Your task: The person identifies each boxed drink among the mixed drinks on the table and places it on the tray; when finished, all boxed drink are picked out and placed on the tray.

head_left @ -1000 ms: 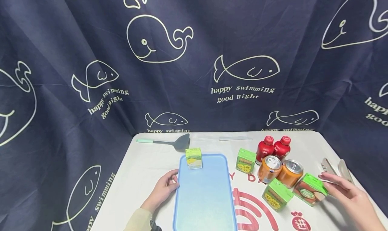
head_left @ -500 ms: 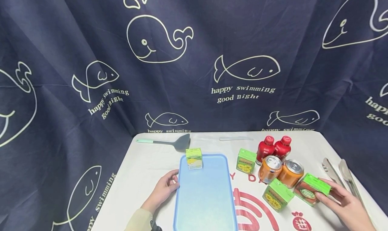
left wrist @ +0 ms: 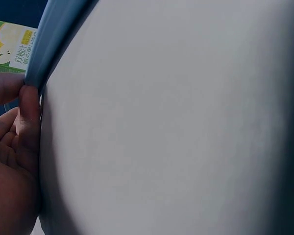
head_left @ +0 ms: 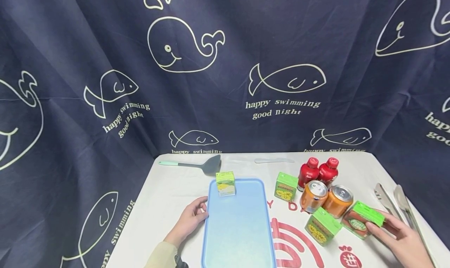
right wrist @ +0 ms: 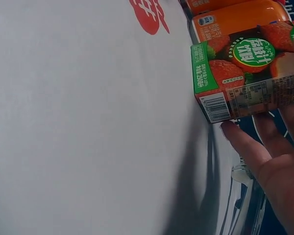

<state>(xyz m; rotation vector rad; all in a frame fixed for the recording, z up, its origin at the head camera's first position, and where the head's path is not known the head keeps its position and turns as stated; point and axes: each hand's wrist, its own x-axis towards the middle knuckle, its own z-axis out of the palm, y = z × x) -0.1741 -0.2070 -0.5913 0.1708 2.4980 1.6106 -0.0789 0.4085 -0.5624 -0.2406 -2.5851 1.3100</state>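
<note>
My left hand [head_left: 190, 217] is at the left edge of a light blue tray [head_left: 239, 229]. In the left wrist view its thumb and a finger pinch the tray's rim [left wrist: 56, 39]. A green-and-yellow juice box [head_left: 225, 184] stands at the tray's far left corner. My right hand [head_left: 402, 238] grips a green-topped litchi juice box [head_left: 359, 221], thumb on the near side and fingers on the far side. In the right wrist view the litchi juice box [right wrist: 250, 68] shows its printed front, beside an orange can [right wrist: 240, 19].
Two orange cans [head_left: 314, 195], two red bottles [head_left: 308, 174] and two more green juice boxes [head_left: 321, 226], [head_left: 285, 186] crowd close to the held box. Metal cutlery [head_left: 404, 201] lies right, a spatula [head_left: 211, 165] far left, and a pale knife [head_left: 274, 160] at the back.
My right hand has moved left and in around the litchi juice box, from resting at its top edge to gripping it. The left hand and tray stay put.
</note>
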